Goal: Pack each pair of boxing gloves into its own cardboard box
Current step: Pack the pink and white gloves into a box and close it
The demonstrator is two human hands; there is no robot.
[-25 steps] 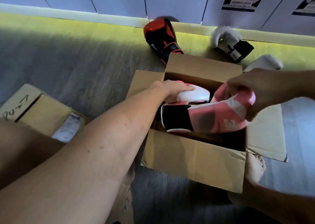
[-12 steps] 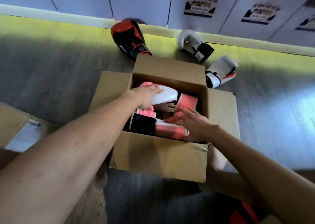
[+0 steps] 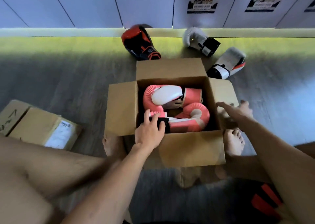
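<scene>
An open cardboard box [image 3: 190, 148] stands on the floor between my feet. Two pink and white boxing gloves lie inside it: the far one [image 3: 168, 96] and the near one [image 3: 192, 120] with a black cuff. My left hand [image 3: 150, 130] rests at the box's near left corner, fingers on that black cuff. My right hand [image 3: 237, 111] reaches over the right flap [image 3: 221, 91], fingers spread, holding nothing I can see. Beyond the box lie a red and black glove [image 3: 138, 41] and two white gloves, one by the wall [image 3: 199, 39] and one nearer [image 3: 226, 63].
A closed cardboard box [image 3: 40, 126] with a white label lies on the floor at the left. A wall of pale panels with posters [image 3: 202, 2] runs along the back. My bare legs and feet flank the open box.
My right hand has let go of the near pink glove, now lying in the box, and moved out to the right flap. My left hand slid from the far glove to the near cuff.
</scene>
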